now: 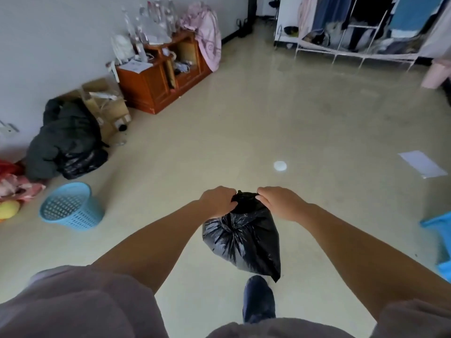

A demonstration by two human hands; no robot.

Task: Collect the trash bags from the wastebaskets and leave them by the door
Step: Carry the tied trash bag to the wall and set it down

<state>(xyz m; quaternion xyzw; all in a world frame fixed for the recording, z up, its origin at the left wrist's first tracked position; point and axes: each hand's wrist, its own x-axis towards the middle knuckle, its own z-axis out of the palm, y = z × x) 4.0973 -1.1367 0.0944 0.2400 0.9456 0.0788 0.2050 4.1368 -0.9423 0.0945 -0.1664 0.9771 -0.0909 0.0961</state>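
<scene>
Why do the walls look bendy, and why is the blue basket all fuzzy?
Head view: the wide-angle lens bows straight lines near the edges, so the wall and clothes rack curve; the blue basket is smeared, probably by camera motion, while the hands and black trash bag look sharper; window light glares off the floor near the rack.
</scene>
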